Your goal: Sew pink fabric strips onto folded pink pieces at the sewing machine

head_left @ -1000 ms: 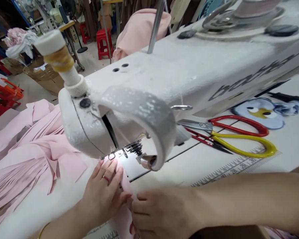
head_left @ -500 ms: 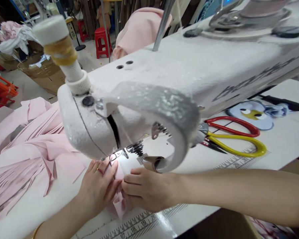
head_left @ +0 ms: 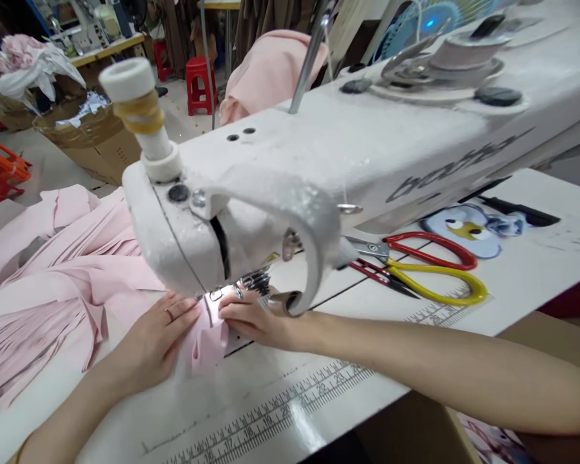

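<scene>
A white sewing machine [head_left: 251, 187] stands over the table, its lit needle area low at the left end. Under it lies a small pink fabric piece [head_left: 211, 341], its near end folded up in a loop. My left hand [head_left: 147, 338], wearing a ring, lies flat with fingers stretched out, their tips on the fabric's left edge. At the right edge of the piece, close to the presser foot, my right hand [head_left: 251, 317] has its fingers bent together on the cloth. The machine's curved guard partly covers the right hand, and its thumb is hidden.
Stacked pink fabric strips [head_left: 72, 290] spread over the table's left side. Red-and-yellow-handled scissors [head_left: 435, 277] lie right of the needle area, near a blue eyed patch [head_left: 464, 229]. A printed ruler [head_left: 290, 412] runs along the front edge. Behind are a red stool [head_left: 200, 84] and a cardboard box [head_left: 89, 142].
My hands have moved apart: the left slid left and down, the right moved up and left to the presser foot. More of the pink piece shows between them. The camera view has shifted.
</scene>
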Demonstrator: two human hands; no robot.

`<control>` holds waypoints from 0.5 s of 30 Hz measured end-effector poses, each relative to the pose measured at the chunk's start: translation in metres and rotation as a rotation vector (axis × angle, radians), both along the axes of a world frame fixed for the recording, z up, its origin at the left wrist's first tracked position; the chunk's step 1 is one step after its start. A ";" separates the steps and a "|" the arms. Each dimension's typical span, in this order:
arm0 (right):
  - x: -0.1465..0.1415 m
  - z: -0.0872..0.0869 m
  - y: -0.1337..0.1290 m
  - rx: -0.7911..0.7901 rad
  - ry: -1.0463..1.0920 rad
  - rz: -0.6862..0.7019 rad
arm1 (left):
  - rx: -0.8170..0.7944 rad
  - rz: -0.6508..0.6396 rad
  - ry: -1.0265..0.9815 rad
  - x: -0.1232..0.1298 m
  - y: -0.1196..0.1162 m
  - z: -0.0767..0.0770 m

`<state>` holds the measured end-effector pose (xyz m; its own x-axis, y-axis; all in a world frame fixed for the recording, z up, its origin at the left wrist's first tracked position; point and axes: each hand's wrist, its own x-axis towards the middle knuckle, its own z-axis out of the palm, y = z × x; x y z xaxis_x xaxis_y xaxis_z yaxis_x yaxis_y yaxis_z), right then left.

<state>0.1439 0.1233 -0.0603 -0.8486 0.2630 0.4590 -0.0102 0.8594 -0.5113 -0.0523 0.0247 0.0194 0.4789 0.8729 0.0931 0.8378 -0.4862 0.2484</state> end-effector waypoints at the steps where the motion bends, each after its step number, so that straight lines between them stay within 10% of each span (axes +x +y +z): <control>1: -0.001 -0.001 0.002 -0.050 0.033 -0.019 | 0.024 -0.050 0.027 -0.004 0.001 -0.001; 8: -0.001 0.016 0.009 -0.188 0.041 0.048 | 0.109 -0.018 -0.035 -0.010 0.001 -0.014; 15: -0.016 0.019 0.006 -0.137 -0.015 0.114 | -0.522 0.311 0.065 0.003 -0.066 0.084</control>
<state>0.1283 0.1292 -0.0415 -0.8828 0.2244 0.4126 -0.0948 0.7753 -0.6244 -0.0490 -0.0409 0.1030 0.1847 0.8953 -0.4053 0.9424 -0.0444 0.3314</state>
